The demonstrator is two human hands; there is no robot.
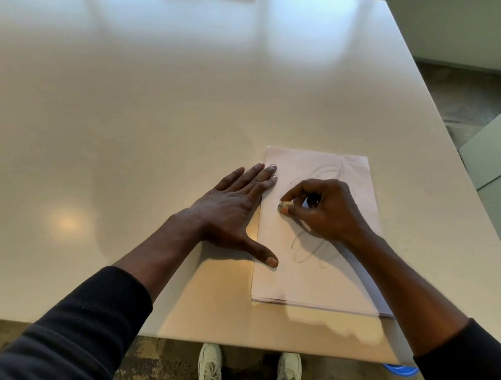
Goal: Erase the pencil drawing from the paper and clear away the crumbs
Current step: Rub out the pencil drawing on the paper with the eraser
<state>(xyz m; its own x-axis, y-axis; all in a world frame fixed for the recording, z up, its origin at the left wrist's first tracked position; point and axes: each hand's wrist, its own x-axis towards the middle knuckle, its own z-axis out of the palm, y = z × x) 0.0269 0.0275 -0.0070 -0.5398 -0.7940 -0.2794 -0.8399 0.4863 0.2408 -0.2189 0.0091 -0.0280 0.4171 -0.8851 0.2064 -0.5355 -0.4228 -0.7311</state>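
A white sheet of paper (293, 278) lies on a thin stack near the table's front right edge. Faint looping pencil lines (304, 250) cross it, partly hidden under my right hand. My left hand (233, 213) lies flat with fingers spread, its fingertips and thumb pressing the paper's left edge. My right hand (323, 209) is over the middle of the sheet, pinching a small pale eraser (283, 208) whose tip touches the paper. I cannot make out any crumbs.
The large glossy white table (142, 124) stretches far to the left and back. Its front edge runs just below the paper, with my white shoes (210, 369) on patterned carpet beneath. A blue object (399, 371) peeks out under the table's front right corner.
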